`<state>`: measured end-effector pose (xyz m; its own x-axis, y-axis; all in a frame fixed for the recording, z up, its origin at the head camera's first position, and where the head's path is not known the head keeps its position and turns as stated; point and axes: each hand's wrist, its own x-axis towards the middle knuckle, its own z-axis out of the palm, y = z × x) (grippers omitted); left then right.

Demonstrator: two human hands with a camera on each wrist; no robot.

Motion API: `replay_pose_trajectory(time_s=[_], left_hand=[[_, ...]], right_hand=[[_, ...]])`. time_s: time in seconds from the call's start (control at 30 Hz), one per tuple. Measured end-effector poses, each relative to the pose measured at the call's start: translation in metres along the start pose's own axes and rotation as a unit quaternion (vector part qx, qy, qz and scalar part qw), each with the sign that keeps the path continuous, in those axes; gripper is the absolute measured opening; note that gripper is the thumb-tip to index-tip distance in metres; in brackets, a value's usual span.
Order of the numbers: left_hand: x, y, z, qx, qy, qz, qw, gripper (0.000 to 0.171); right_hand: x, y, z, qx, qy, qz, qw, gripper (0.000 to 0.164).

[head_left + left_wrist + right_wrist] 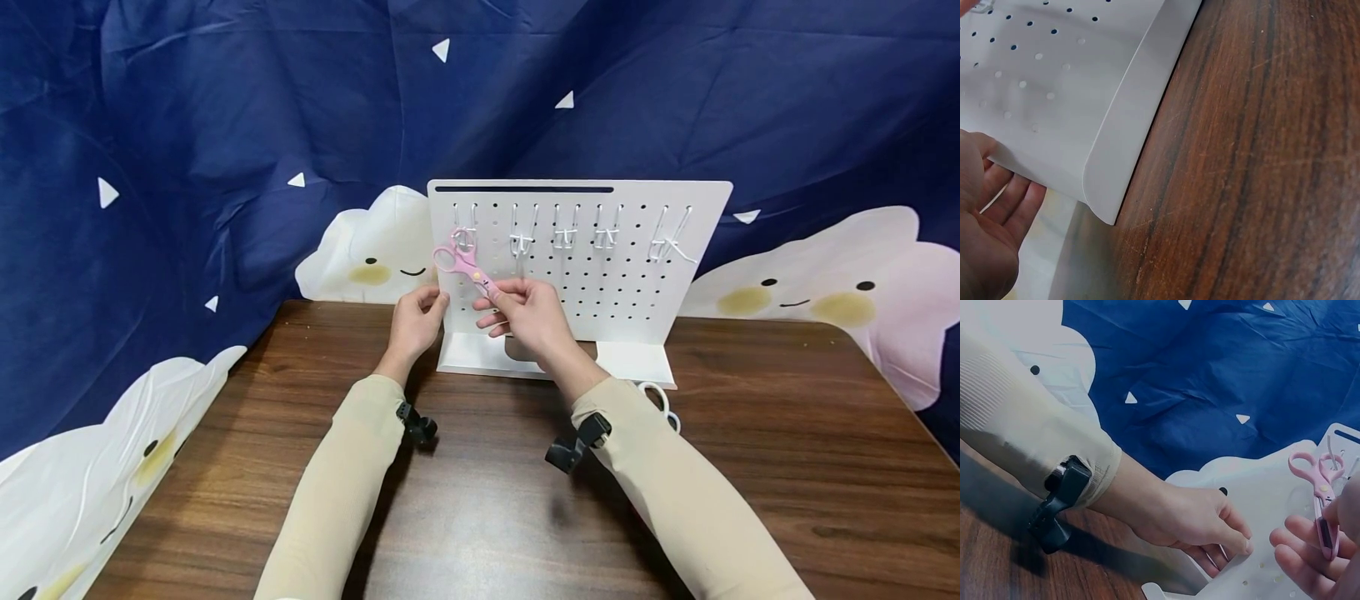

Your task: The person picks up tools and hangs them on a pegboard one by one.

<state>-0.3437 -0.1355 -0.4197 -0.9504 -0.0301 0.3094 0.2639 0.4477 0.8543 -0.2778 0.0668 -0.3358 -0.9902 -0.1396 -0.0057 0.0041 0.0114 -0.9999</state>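
Right hand (pixel 531 317): thumb and fingers pinch pink scissors (pixel 468 262) by blade end, loops upward, mid-frame, before leftmost hook (pixel 473 218); contact unclear. Left hand (pixel 417 321): thumb front, fingers behind, gripping left edge of white pegboard (pixel 637 279), upright on tabletop (pixel 480 500). White-looped item (pixel 664 400) centre-right, partly behind right sleeve (pixel 675 483).

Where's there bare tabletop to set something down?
Bare table lies left of the left sleeve, between the sleeves in front of the pegboard, and right of the white handle loops beside the right sleeve. Crowded: the pegboard's left side, left hand gripping its edge, right hand holding pink scissors.
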Motion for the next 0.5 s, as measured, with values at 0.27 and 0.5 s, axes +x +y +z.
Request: replay_pose_trajectory(time_s=[0.27,0.5], left_hand=[[-0.001,0.001,0.0,0.002,-0.002,-0.002,1.0,0.029],[0.0,0.001,0.0,0.006,-0.001,0.002,1.0,0.029]], right_hand=[[0.01,0.005,-0.002,-0.002,0.012,0.028,1.0,0.037],[0.018,0.009,-0.003,-0.011,0.019,0.04,0.999,0.037]])
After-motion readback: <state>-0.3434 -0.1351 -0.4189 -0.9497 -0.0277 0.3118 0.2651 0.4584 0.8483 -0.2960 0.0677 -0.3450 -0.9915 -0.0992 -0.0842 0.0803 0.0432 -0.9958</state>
